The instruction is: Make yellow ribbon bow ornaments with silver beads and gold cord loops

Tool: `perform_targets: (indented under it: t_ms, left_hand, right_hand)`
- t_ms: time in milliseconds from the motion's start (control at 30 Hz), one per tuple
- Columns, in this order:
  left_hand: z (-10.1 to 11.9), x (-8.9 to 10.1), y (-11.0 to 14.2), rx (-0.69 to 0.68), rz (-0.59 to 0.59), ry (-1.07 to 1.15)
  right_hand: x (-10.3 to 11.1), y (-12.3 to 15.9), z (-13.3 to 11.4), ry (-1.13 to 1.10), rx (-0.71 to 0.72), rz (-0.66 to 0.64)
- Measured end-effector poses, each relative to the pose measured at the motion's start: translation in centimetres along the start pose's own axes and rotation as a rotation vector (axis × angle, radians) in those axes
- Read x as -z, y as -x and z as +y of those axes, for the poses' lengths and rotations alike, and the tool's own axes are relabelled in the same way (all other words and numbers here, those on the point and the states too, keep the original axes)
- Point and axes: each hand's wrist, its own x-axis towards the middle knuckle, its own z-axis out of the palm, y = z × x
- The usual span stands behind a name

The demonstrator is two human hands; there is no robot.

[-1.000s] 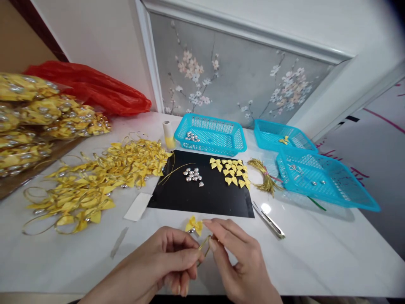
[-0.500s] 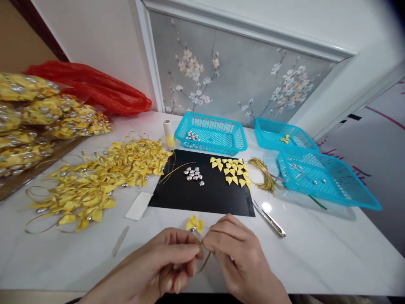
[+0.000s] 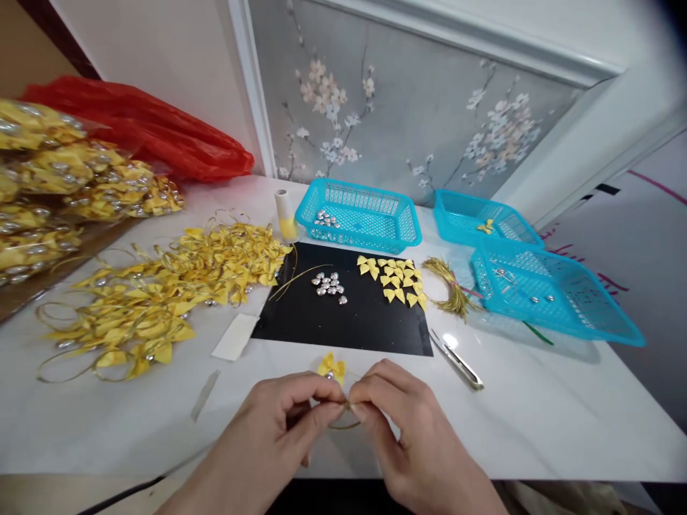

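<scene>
My left hand (image 3: 290,415) and my right hand (image 3: 402,422) meet fingertip to fingertip near the table's front edge. Both pinch a thin gold cord (image 3: 344,427), which curves in a loop just below the fingers. Close beyond the fingertips is a yellow ribbon bow (image 3: 333,366) with a silver bead at its lower side. Whether the bow hangs on the cord I cannot tell. Past it lies a black mat (image 3: 311,333), holding a cluster of silver heart-shaped beads (image 3: 328,284) and rows of yellow bows (image 3: 394,277).
Finished bows on gold loops (image 3: 161,300) heap at left, near bagged bows (image 3: 59,172). Tweezers (image 3: 457,361) and a gold cord bundle (image 3: 449,287) lie right of the mat. Blue baskets (image 3: 359,244) line the back and right. A white card (image 3: 236,337) lies left.
My left fingers have closed into a pinch against my right fingertips. The cord's hanging end now shows as a curved loop under the hands. The view has tilted slightly.
</scene>
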Motion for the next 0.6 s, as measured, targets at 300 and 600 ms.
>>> perform_targets:
  t_ms: [300, 600]
  left_hand:
    - [0.0, 0.8, 0.0, 0.022, -0.114, 0.188]
    - [-0.4, 0.3, 0.0, -0.031, 0.005, 0.001]
  right_hand:
    - [0.0, 0.3, 0.1, -0.227, -0.136, -0.017]
    - [-1.1, 0.2, 0.3, -0.067, -0.128, 0.023]
